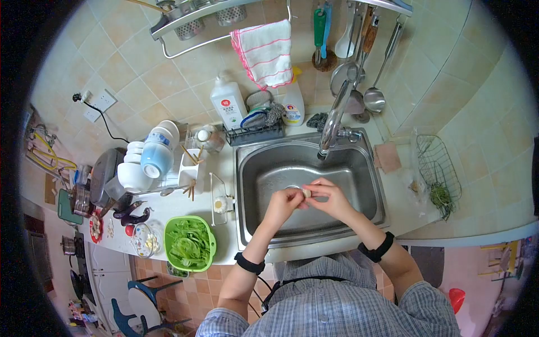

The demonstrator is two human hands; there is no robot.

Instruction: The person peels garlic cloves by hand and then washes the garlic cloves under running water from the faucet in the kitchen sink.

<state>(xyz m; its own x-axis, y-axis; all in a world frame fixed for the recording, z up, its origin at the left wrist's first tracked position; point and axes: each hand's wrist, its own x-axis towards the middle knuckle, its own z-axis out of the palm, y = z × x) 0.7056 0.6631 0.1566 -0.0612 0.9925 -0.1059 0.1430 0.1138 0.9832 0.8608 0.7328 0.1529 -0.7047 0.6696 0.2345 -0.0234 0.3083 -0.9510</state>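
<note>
Over the stainless steel sink (252, 174), my left hand (285, 203) and my right hand (331, 199) meet at the fingertips. Between them is a small pale piece that looks like a garlic clove (306, 192). The fingers of my left hand are closed in a pinch on it, and those of my right hand press on its other side. Beyond the hands the tap (333, 126) hangs over the basin; no running water shows. The drain is partly hidden behind my fingers.
Left of the sink are a green basket (212, 247) of leafy greens, a glass bowl (136, 247) with pale pieces, dark eggplants (135, 215) and a dish rack with bowls (157, 160). Bottles (227, 104) stand behind. A wire basket (443, 163) with green sprigs sits right.
</note>
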